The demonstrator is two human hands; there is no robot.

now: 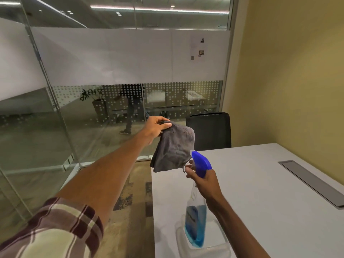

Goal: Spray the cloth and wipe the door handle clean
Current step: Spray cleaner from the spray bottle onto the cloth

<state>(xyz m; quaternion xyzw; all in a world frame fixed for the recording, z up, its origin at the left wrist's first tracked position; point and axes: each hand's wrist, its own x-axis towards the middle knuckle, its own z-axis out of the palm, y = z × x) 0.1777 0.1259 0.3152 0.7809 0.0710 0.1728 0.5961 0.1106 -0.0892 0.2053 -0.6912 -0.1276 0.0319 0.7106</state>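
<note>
My left hand (156, 127) is stretched forward and grips the top edge of a grey cloth (174, 148), which hangs down loosely. My right hand (202, 176) holds a clear spray bottle (195, 220) with blue liquid by its neck, a finger on the trigger. The blue spray head (201, 162) points at the lower part of the cloth, almost touching it. No door handle can be made out in this view.
A white table (260, 192) fills the lower right, with a grey cable hatch (310, 183) and a clear plastic tray (219, 244) under the bottle. A black chair (209, 131) stands behind it. Glass partitions (74, 108) run left and ahead; a yellow wall (288, 81) is on the right.
</note>
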